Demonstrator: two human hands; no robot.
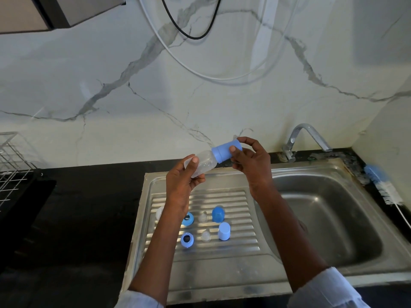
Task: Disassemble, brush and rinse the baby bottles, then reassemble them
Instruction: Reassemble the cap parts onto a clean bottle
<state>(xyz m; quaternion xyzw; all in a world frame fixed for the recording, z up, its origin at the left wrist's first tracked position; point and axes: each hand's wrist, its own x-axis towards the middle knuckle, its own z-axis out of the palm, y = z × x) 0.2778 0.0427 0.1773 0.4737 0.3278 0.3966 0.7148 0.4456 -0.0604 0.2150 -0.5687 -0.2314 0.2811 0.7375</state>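
Observation:
A clear baby bottle [203, 162] with a blue cap [224, 151] is held tilted above the steel drainboard [235, 250]. My left hand [183, 182] grips the bottle's body near its base. My right hand [249, 162] pinches the blue cap between thumb and fingers. Loose parts lie on the drainboard below: two blue collar rings [187, 219] [187, 239], two clear teats [203, 217] [206, 236], a dark blue cap [218, 214] and a pale blue cap [224, 231]. A white part [159, 213] shows partly behind my left forearm.
The sink basin [322, 221] lies to the right, with a chrome tap [308, 137] at its back. A blue and white bottle brush [380, 183] rests on the black counter at the far right. A wire rack [12, 165] stands at the left edge.

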